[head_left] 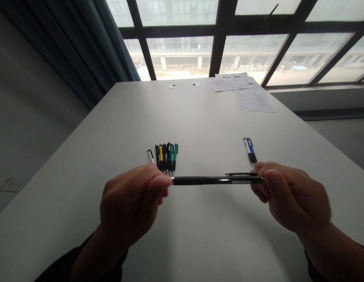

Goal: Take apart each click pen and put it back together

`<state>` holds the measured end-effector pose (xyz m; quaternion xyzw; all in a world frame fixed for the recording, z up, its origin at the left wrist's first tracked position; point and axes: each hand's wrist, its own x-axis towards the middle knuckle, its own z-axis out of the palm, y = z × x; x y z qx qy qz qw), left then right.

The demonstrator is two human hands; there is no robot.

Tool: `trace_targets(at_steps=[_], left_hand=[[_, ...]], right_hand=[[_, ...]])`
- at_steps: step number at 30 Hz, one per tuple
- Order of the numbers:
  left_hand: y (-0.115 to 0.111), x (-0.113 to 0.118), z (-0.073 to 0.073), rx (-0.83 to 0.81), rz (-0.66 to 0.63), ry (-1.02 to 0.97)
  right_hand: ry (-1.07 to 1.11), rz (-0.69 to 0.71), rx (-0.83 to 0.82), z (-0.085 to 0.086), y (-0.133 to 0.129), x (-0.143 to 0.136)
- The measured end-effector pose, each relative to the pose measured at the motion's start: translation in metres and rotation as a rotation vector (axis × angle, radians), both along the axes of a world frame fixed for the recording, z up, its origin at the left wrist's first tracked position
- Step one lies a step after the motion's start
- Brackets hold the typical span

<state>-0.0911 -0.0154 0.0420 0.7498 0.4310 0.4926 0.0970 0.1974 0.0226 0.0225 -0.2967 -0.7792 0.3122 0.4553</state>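
Observation:
A black click pen (pixel 211 180) is held level above the table between my two hands. Its tip end is pinched by the thumb and fingers of my left hand (pixel 133 196). At the other end, by the clip, the thumb and fingers of my right hand (pixel 293 196) close on it. Beyond my left hand lies a row of several pens (pixel 167 156), black, yellow and green, with a white pen (pixel 150 154) slanted at its left. Past my right hand, a white pen (pixel 248 150) and a blue pen (pixel 251 150) lie side by side.
The white table (pixel 205 125) stretches to a window (pixel 182 55). Printed papers (pixel 254 100) lie at its far right, and two small round white pieces (pixel 172 86) sit near the back edge. A dark curtain (pixel 91 43) hangs at the left.

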Motion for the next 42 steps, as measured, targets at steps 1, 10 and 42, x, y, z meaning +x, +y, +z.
trace_targets(at_steps=[1,10,42], left_hand=[[0.0,0.0,-0.001,0.007,-0.017,-0.022],[0.001,0.002,-0.003,0.009,-0.069,-0.112],[-0.009,0.045,-0.013,-0.53,-0.267,-0.656]], right_hand=[[-0.004,0.006,0.009,-0.001,0.0,0.0],[0.028,0.035,0.063,-0.002,0.003,-0.004],[-0.304,0.253,-0.067,-0.033,-0.013,-0.041]])
